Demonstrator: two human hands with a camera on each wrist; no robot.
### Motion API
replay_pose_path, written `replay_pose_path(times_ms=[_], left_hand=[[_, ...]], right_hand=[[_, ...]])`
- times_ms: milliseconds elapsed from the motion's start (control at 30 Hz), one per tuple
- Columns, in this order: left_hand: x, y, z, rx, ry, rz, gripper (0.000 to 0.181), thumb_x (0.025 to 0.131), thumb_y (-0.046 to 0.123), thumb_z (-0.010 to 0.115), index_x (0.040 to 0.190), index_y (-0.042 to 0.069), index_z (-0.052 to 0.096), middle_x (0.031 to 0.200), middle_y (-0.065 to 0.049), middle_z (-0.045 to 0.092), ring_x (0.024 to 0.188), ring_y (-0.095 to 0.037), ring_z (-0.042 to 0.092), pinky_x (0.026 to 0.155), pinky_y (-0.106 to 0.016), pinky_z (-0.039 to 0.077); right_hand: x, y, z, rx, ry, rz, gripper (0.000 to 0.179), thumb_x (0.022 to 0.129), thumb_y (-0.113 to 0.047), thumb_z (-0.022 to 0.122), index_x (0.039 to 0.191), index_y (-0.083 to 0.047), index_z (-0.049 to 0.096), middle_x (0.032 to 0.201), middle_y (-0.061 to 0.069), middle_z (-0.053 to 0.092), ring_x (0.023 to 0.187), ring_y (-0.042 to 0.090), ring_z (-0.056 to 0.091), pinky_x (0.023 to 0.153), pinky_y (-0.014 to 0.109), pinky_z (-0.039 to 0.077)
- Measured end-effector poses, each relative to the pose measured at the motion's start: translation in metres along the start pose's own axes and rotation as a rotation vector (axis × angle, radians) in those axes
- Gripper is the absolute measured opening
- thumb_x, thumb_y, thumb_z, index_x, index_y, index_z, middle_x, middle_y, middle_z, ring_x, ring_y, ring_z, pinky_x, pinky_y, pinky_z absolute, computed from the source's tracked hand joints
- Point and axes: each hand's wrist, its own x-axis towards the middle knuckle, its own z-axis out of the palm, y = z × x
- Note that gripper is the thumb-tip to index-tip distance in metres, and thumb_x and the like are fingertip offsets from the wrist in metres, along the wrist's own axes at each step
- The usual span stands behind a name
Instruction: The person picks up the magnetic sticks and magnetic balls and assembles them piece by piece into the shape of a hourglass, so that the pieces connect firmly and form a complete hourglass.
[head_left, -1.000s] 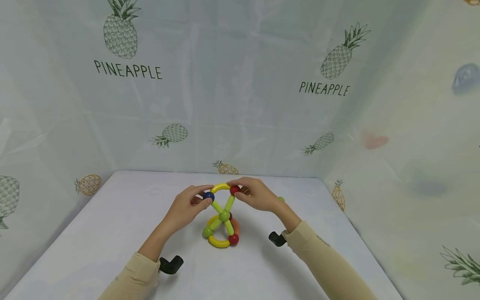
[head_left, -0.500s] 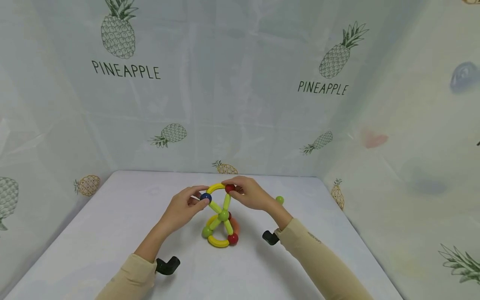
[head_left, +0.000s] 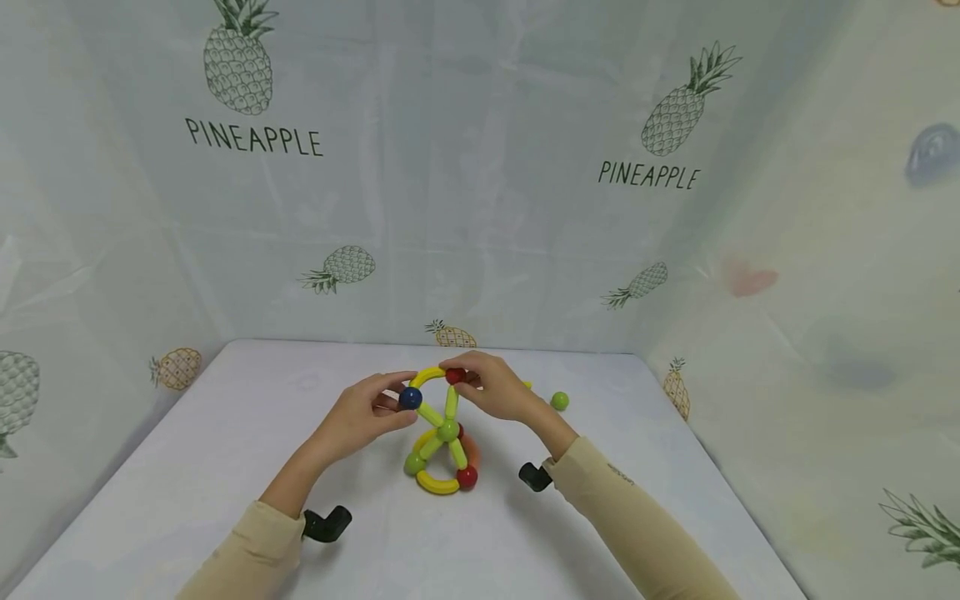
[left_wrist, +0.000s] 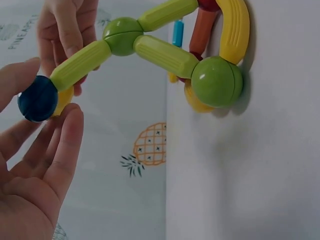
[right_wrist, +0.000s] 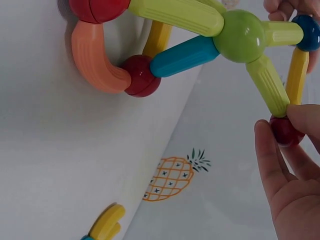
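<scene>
A construction of rods and balls stands on the table, its green centre ball (head_left: 447, 430) joined to several straight rods. At its top, a yellow curved rod (head_left: 427, 375) links a blue ball (head_left: 410, 398) to a red ball (head_left: 454, 377). My left hand (head_left: 360, 421) is spread around the blue ball, thumb just below it and fingers close behind. My right hand (head_left: 495, 387) pinches the red ball between thumb and fingers. The base has a green ball (head_left: 414, 464), another red ball (head_left: 467, 477) and an orange curved rod (right_wrist: 95, 65). A blue rod (right_wrist: 185, 55) shows at the back.
A loose green ball (head_left: 559, 401) lies on the white table (head_left: 225, 467), beyond my right wrist. Yellow pieces (right_wrist: 107, 222) lie near it, partly hidden by my right hand in the head view. A pineapple-print curtain (head_left: 480, 208) rises behind the table.
The top of the construction has shifted slightly left with both hands. My left thumb has slipped down off the blue ball. The loose green ball has come out from behind my right wrist.
</scene>
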Motion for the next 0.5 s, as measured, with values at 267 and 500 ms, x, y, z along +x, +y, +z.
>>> replay_pose_path(times_ms=[267, 500], left_hand=[[0.0062, 0.0019, -0.0008, -0.011, -0.036, -0.015, 0.071, 0.090, 0.028, 0.088, 0.154, 0.023, 0.056, 0.133, -0.007, 0.066, 0.101, -0.018, 0.068, 0.084, -0.031, 0.062], [0.0088, 0.0032, 0.0030, -0.017, -0.032, -0.007, 0.072, 0.089, 0.022, 0.089, 0.154, 0.022, 0.056, 0.141, -0.007, 0.063, 0.100, -0.020, 0.067, 0.082, -0.029, 0.061]], right_hand=[[0.0000, -0.0014, -0.0005, 0.007, -0.003, -0.010, 0.040, 0.103, -0.004, 0.068, 0.143, -0.009, 0.066, 0.131, 0.006, 0.069, 0.112, 0.018, 0.066, 0.098, 0.026, 0.057], [-0.0007, -0.0014, -0.0002, 0.022, -0.004, 0.005, 0.040, 0.104, -0.004, 0.067, 0.144, -0.009, 0.065, 0.133, 0.008, 0.069, 0.112, 0.019, 0.067, 0.098, 0.028, 0.058]])
